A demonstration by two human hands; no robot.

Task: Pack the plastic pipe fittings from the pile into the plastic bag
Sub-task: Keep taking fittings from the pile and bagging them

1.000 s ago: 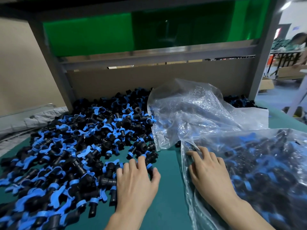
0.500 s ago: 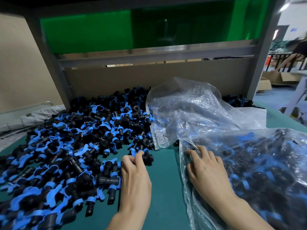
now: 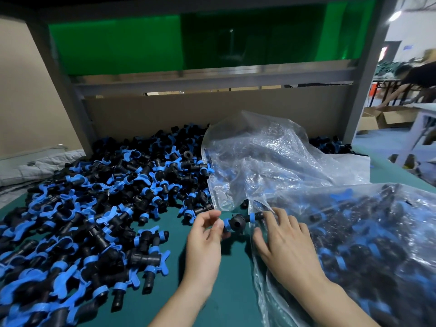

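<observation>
- Left hand [image 3: 205,239]: fingers loosely curled, thumb tip against the fitting's blue collar; whether it grips cannot be told.
- Right hand [image 3: 285,244]: fingers spread flat, pressing the bag's edge down at its mouth.
- Fitting [image 3: 238,222]: black, blue-collared, between both hands, just right of the left thumb. Its long axis runs left to right, the far end at the bag's mouth.
- Bag [image 3: 377,232]: clear, well filled, lying right.
- Pile [image 3: 106,197]: left, on the green table [image 3: 236,291].
- Crumpled bag [image 3: 271,156]: behind.
</observation>
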